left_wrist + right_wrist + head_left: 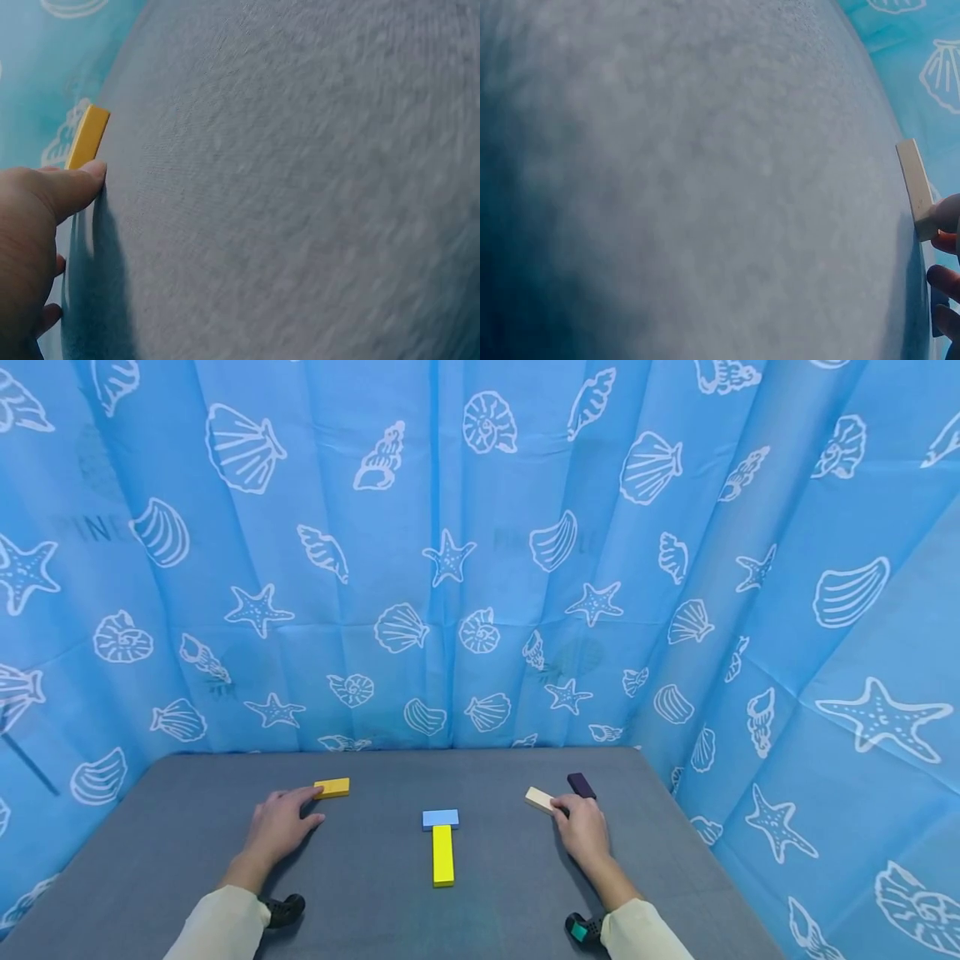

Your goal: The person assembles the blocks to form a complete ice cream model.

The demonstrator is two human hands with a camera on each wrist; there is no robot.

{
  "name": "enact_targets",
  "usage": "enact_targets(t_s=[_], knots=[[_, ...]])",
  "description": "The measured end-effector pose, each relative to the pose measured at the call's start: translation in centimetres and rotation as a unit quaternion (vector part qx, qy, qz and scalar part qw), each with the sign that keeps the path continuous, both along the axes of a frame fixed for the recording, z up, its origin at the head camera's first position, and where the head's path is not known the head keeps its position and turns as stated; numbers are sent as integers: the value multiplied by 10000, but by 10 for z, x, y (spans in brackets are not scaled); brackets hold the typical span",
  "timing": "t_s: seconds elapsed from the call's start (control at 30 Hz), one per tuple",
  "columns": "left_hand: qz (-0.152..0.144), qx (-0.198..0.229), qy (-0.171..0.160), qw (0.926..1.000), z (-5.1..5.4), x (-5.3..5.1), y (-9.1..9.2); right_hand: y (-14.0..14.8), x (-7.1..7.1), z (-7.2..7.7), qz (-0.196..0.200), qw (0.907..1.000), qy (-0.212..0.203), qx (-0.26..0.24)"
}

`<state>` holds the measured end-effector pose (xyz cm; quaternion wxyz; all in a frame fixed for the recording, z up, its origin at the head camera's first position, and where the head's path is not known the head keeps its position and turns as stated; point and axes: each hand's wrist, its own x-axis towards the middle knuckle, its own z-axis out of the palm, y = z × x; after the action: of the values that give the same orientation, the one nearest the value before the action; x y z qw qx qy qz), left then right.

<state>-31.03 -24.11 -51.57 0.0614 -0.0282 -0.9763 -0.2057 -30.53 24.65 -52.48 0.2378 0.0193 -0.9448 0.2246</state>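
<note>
In the head view an orange-yellow block (334, 787) lies flat at the table's back left. My left hand (277, 828) reaches it with a fingertip at its left end, thumb held apart. The left wrist view shows the block (88, 136) just beyond that hand (28, 232). On the right, a cream block (538, 799) is pinched at its near end by my right hand (587, 837). In the right wrist view the cream block (915, 184) slants up from the fingers (946, 280). Just behind the right hand lies a dark block (581, 785).
Mid-table, a light blue block (440, 818) lies crosswise, with a long yellow block (443, 857) at its near side, forming a T shape. A grey cloth covers the table (360, 910). Blue curtains (450, 668) with white shells hang behind and at the sides.
</note>
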Motion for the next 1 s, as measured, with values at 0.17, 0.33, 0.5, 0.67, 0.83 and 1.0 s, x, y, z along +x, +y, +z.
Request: enact_targets(t_s=[0.17, 0.33, 0.5, 0.67, 0.83, 1.0], knots=[[-2, 44, 61, 10000, -1, 1, 10, -5, -1, 2, 99, 9999, -102, -30], [-50, 84, 162, 9998, -3, 1, 20, -11, -2, 3, 172, 9995, -249, 19], [3, 125, 268, 9996, -5, 1, 30, -15, -4, 3, 224, 9993, -304, 44], [-65, 163, 364, 9992, -5, 3, 40, -20, -6, 2, 262, 9991, -312, 143], [-155, 201, 414, 9988, -5, 5, 50, -27, -7, 3, 313, 9987, -204, 333], [-205, 248, 462, 9984, -5, 8, 61, -34, -7, 4, 420, 9984, -105, 358]])
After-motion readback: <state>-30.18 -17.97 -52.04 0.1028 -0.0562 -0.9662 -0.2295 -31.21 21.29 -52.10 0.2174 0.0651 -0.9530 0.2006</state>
